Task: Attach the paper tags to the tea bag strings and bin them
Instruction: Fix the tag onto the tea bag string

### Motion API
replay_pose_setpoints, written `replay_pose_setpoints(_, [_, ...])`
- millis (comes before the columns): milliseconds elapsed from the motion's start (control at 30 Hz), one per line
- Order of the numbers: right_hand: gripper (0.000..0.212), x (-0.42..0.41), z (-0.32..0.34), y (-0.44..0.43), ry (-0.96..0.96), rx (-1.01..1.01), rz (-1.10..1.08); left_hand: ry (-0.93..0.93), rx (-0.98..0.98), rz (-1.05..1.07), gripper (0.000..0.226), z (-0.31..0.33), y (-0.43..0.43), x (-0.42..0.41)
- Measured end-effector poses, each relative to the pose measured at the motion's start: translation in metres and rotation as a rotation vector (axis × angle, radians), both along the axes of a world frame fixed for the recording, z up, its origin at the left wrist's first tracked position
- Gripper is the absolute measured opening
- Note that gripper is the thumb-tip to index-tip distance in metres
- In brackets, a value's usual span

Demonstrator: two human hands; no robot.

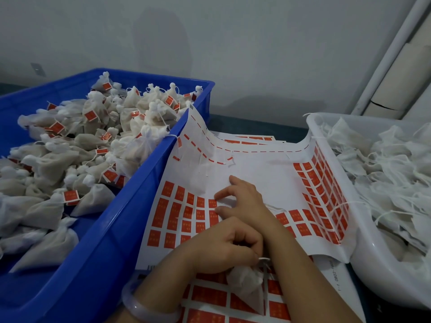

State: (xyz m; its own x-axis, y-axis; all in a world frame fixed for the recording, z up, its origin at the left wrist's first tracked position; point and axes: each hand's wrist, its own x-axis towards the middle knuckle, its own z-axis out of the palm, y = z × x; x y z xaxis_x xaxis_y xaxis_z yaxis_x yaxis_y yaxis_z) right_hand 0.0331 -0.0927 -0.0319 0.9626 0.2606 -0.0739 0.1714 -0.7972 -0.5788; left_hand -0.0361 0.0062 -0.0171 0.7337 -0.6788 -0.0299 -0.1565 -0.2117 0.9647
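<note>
My left hand (pixel 227 249), with a pale bangle on its wrist, curls round the tied neck of a white tea bag (pixel 246 286) that hangs below it over a lower tag sheet. My right hand (pixel 242 199) reaches across above the left. Its thumb and a fingertip pinch the edge of a red paper tag (pixel 212 203) on the white tag sheet (pixel 256 173). That sheet is draped between the two bins. The blue bin (pixel 130 206) on the left holds several tea bags with red tags (pixel 70 145). The white bin (pixel 363 241) on the right holds several untagged bags (pixel 384 173).
More tag sheets (pixel 210 297) lie stacked under the top one near the front edge. A grey wall stands behind the bins, with a white pipe and a cardboard tube (pixel 396 73) leaning at the back right.
</note>
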Motion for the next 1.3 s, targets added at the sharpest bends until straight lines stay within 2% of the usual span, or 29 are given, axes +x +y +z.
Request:
replay_pose_setpoints(133, [0.018,-0.0003,0.0005,0.0005,0.002,-0.001,0.005,-0.001,-0.003,-0.01,0.02,0.0011,-0.0008,-0.0007])
replay_pose_setpoints(267, [0.03,-0.001,0.0002,-0.0009,-0.004,0.003,-0.003,-0.005,0.001,0.003,0.018,-0.0002,-0.0007,-0.0005])
replay_pose_setpoints(467, [0.019,-0.0023,0.0021,-0.0004,0.004,0.005,0.014,-0.014,0.018,-0.003,0.019,0.0001,-0.0011,-0.0007])
replay_pose_setpoints(600, [0.031,-0.0028,0.0023,-0.0021,0.005,0.024,-0.001,-0.023,0.016,0.013,0.017,-0.0006,-0.0007,-0.0004])
replay_pose_setpoints(767, [0.018,-0.0032,0.0027,-0.0012,0.012,0.015,0.006,-0.025,0.018,-0.001,0.017,-0.0002,-0.0012,-0.0011])
replay_pose_setpoints(900, [0.029,-0.0036,0.0015,-0.0028,0.003,0.04,-0.007,-0.032,0.02,-0.001,0.018,-0.0006,-0.0009,-0.0006])
replay_pose_setpoints(1067, [0.021,-0.004,0.0007,-0.0028,0.015,0.054,-0.001,-0.033,0.026,-0.002,0.018,-0.0001,-0.0017,-0.0016])
replay_pose_setpoints(1200, [0.028,-0.0018,-0.001,-0.0019,0.002,0.011,-0.008,-0.027,0.029,0.004,0.018,0.0006,-0.0017,-0.0013])
replay_pose_setpoints(1300, [0.021,-0.0013,-0.0005,-0.0009,0.015,-0.004,0.002,-0.033,0.03,0.006,0.019,0.0006,-0.0022,-0.0023])
